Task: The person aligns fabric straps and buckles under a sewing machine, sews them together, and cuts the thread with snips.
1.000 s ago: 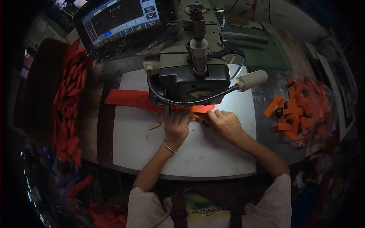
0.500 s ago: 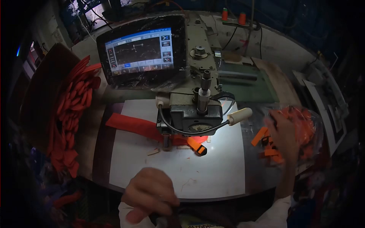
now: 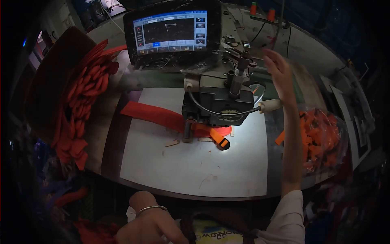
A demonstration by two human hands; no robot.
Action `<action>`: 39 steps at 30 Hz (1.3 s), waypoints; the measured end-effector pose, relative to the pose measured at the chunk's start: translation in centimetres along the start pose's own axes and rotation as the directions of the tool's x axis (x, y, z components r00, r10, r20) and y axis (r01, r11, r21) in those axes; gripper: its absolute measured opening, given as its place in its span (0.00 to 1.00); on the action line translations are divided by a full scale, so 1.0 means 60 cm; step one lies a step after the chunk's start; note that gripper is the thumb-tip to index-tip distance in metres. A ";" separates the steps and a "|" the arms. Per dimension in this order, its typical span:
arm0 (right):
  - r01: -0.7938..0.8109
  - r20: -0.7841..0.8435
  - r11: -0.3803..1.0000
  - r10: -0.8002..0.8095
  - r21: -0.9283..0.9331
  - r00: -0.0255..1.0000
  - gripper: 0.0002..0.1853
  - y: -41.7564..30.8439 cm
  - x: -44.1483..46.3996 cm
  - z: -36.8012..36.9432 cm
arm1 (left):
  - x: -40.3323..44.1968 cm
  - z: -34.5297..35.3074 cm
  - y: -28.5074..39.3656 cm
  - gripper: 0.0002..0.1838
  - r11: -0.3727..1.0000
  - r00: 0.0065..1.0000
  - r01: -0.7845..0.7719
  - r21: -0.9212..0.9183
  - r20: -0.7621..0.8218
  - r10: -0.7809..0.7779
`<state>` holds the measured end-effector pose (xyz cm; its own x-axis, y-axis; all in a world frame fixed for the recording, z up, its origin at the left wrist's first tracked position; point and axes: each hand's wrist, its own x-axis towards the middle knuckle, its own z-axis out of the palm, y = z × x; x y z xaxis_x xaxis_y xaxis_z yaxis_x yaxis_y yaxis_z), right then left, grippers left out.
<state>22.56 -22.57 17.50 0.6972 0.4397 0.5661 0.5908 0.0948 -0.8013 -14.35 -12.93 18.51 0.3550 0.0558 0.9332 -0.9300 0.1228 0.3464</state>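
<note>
My right hand (image 3: 279, 75) is raised beside the sewing machine head (image 3: 219, 99), fingers loosely bent and partly apart, with nothing visible in them. Low in front of my body is my left hand (image 3: 150, 227), a bracelet (image 3: 152, 209) at its wrist; its fingers are mostly hidden at the bottom edge. Under the machine head lies a red fabric strip (image 3: 152, 115) on a white plate (image 3: 195, 171). A short orange strap (image 3: 216, 135) with a black buckle (image 3: 224, 144) rests across the strip's right end.
A lit control screen (image 3: 172, 34) stands behind the plate. Many red fabric strips (image 3: 87, 89) are heaped at the left. On the right sits a clear plastic bag (image 3: 339, 140) of orange strap pieces (image 3: 319, 134). Orange thread spools (image 3: 271, 15) stand at the back.
My right hand has moved from the bag of orange strap pieces up beside the machine head. My left hand has dropped lower toward my body. The view has shifted; the strip and strap stay under the machine.
</note>
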 end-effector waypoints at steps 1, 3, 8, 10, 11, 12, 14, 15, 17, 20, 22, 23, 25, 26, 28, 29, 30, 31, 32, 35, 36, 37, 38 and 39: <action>-0.116 -0.097 0.991 0.122 0.071 0.988 0.12 0.042 -0.023 -0.031 | -0.003 -0.002 0.001 0.30 1.000 1.000 -0.007 -0.004 0.001 0.007; -0.294 -0.190 0.951 0.306 0.091 0.933 0.07 0.112 -0.103 -0.047 | -0.012 -0.001 -0.015 0.29 0.998 0.998 0.020 0.056 -0.063 -0.016; -0.338 0.201 0.907 0.390 -0.250 0.898 0.04 0.142 -0.267 0.049 | -0.092 -0.055 -0.138 0.10 0.665 0.817 0.504 0.551 -0.054 -0.574; -0.200 0.206 0.888 0.305 -0.413 0.930 0.06 0.117 -0.284 0.099 | -0.127 -0.052 -0.203 0.04 0.420 0.760 0.463 0.781 -0.106 -0.641; -0.060 0.165 0.859 0.166 -0.508 0.972 0.07 0.111 -0.286 0.122 | -0.151 -0.053 -0.233 0.06 0.371 0.790 0.364 0.854 -0.072 -0.609; 0.073 0.140 0.797 0.014 -0.600 0.990 0.07 0.108 -0.286 0.132 | -0.167 -0.054 -0.256 0.09 0.315 0.816 0.258 0.913 -0.032 -0.577; 0.087 0.152 0.810 0.003 -0.580 0.988 0.07 0.119 -0.287 0.136 | -0.173 -0.049 -0.279 0.10 0.279 0.808 0.224 0.934 -0.018 -0.589; 0.102 0.165 0.819 -0.010 -0.564 0.986 0.06 0.127 -0.289 0.137 | -0.175 -0.047 -0.288 0.12 0.247 0.801 0.189 0.950 -0.004 -0.598; 0.132 0.192 0.835 -0.033 -0.534 0.981 0.05 0.141 -0.290 0.137 | -0.182 -0.046 -0.302 0.16 0.186 0.786 0.120 0.975 0.021 -0.618; 0.141 0.241 0.842 -0.014 -0.521 0.971 0.05 0.152 -0.286 0.120 | -0.198 -0.053 -0.311 0.18 0.197 0.755 0.167 0.966 0.003 -0.656; 0.157 0.288 0.848 -0.005 -0.506 0.957 0.05 0.158 -0.280 0.107 | -0.205 -0.058 -0.315 0.19 0.204 0.727 0.207 0.957 -0.011 -0.687; 0.150 0.284 0.849 0.000 -0.507 0.959 0.05 0.158 -0.277 0.102 | -0.207 -0.061 -0.318 0.19 0.206 0.723 0.207 0.956 -0.007 -0.691; 0.198 0.196 0.713 -0.086 -0.673 0.977 0.06 0.152 -0.270 0.094 | -0.210 -0.066 -0.322 0.19 0.219 0.722 0.244 0.945 -0.026 -0.691; 0.211 0.160 0.631 -0.137 -0.746 0.978 0.07 0.148 -0.267 0.089 | -0.211 -0.069 -0.324 0.19 0.225 0.722 0.262 0.938 -0.036 -0.690; 0.138 0.162 0.669 -0.027 -0.730 0.986 0.08 0.138 -0.272 0.073 | -0.214 -0.075 -0.324 0.19 0.228 0.720 0.279 0.933 -0.046 -0.693; 0.039 0.215 0.768 0.130 -0.639 0.968 0.10 0.131 -0.284 0.062 | -0.214 -0.079 -0.324 0.19 0.232 0.702 0.348 0.909 -0.088 -0.707; 0.036 0.214 0.768 0.133 -0.640 0.968 0.10 0.117 -0.297 0.062 | -0.215 -0.081 -0.325 0.19 0.235 0.681 0.415 0.879 -0.129 -0.721; -0.024 0.284 0.861 0.194 -0.508 0.939 0.10 0.101 -0.312 0.065 | -0.217 -0.082 -0.325 0.18 0.237 0.656 0.482 0.843 -0.168 -0.736; -0.100 0.361 0.924 0.241 -0.369 0.901 0.11 0.093 -0.320 0.067 | -0.218 -0.082 -0.327 0.18 0.238 0.627 0.548 0.802 -0.205 -0.752; -0.071 0.338 0.929 0.202 -0.363 0.919 0.12 0.099 -0.332 0.072 | -0.218 -0.083 -0.324 0.15 0.190 0.658 0.459 0.868 -0.189 -0.729; -0.049 0.328 0.934 0.173 -0.355 0.929 0.13 0.102 -0.334 0.076 | -0.216 -0.086 -0.321 0.14 0.159 0.676 0.409 0.899 -0.181 -0.714; -0.025 0.320 0.938 0.143 -0.345 0.937 0.14 0.103 -0.334 0.079 | -0.214 -0.089 -0.319 0.13 0.124 0.694 0.356 0.926 -0.174 -0.698; -0.025 0.322 0.940 0.141 -0.340 0.936 0.14 0.104 -0.330 0.079 | -0.214 -0.091 -0.320 0.13 0.118 0.692 0.356 0.927 -0.177 -0.700; -0.184 0.358 0.947 0.272 -0.262 0.893 0.13 0.104 -0.323 0.074 | -0.216 -0.093 -0.322 0.12 0.114 0.743 0.309 0.944 -0.165 -0.649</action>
<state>10.91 -26.54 0.67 0.6386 0.7379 0.2181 0.5379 -0.2255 -0.8123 -0.43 -10.52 -0.78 0.8829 0.1248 0.4528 -0.0864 -0.9045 0.4177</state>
